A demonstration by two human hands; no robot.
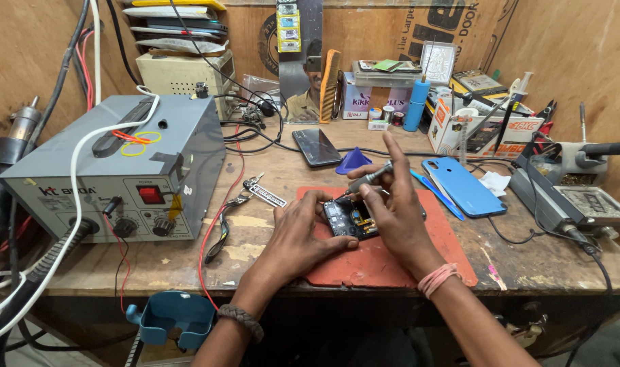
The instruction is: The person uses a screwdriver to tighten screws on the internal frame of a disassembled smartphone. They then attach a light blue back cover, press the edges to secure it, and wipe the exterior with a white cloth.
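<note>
A blue holder (pixel 170 316) hangs at the bench's near edge, left of the forearms. Both arms reach forward onto a red mat (pixel 385 261). On its far left part lies an opened phone (pixel 349 217), back off, circuit side up, its long axis running from near right to far left, though how far it extends under the hands is hidden. The left hand (pixel 300 234) rests palm down beside it, fingers curled, fingertips pressing the phone's near and left edges to pin it. The right hand (pixel 391 207) arches over the phone's right side, wrist raised; thumb and bent fingers close on a screwdriver (pixel 370 178), index finger stuck straight up. The tool slants, handle up toward the right, tip down-left onto the phone's far end.

Left of the mat lie tweezers (pixel 262 191) and pliers (pixel 221 228); further left stands a grey station (pixel 130 170). Right of the mat lies a blue back cover (pixel 463 187). Beyond are a blue pick (pixel 353 162) and a dark phone (pixel 317 147)
</note>
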